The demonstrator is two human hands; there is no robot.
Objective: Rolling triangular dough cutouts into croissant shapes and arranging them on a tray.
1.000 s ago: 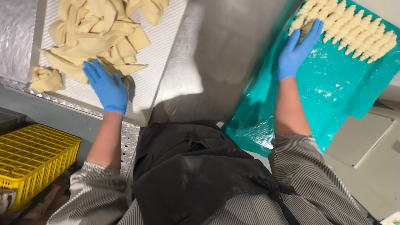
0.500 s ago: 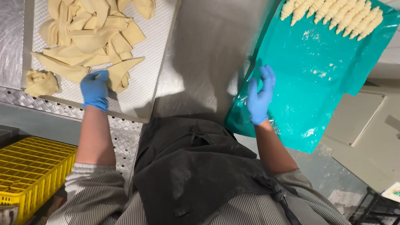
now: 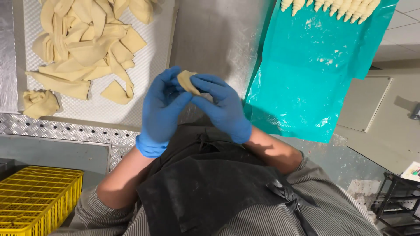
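Both hands wear blue gloves and meet in front of my apron. My left hand (image 3: 161, 111) and my right hand (image 3: 223, 107) pinch one small pale piece of dough (image 3: 187, 81) between their fingertips, above the steel table (image 3: 210, 39). To the left a pile of cut dough triangles (image 3: 85, 48) lies on a white perforated sheet (image 3: 153, 65). A crumpled dough scrap (image 3: 40, 103) sits at that sheet's near left corner.
A teal plastic sheet (image 3: 306, 74) hangs over the table's right side, with a row of rolled dough pieces (image 3: 337, 5) at its far edge. A yellow plastic crate (image 3: 30, 196) stands low on the left. Tiled floor and a dark rack (image 3: 400, 196) are to the right.
My left hand left the dough pile with a piece and my right hand came off the teal sheet. Both have come together at the middle, holding that piece.
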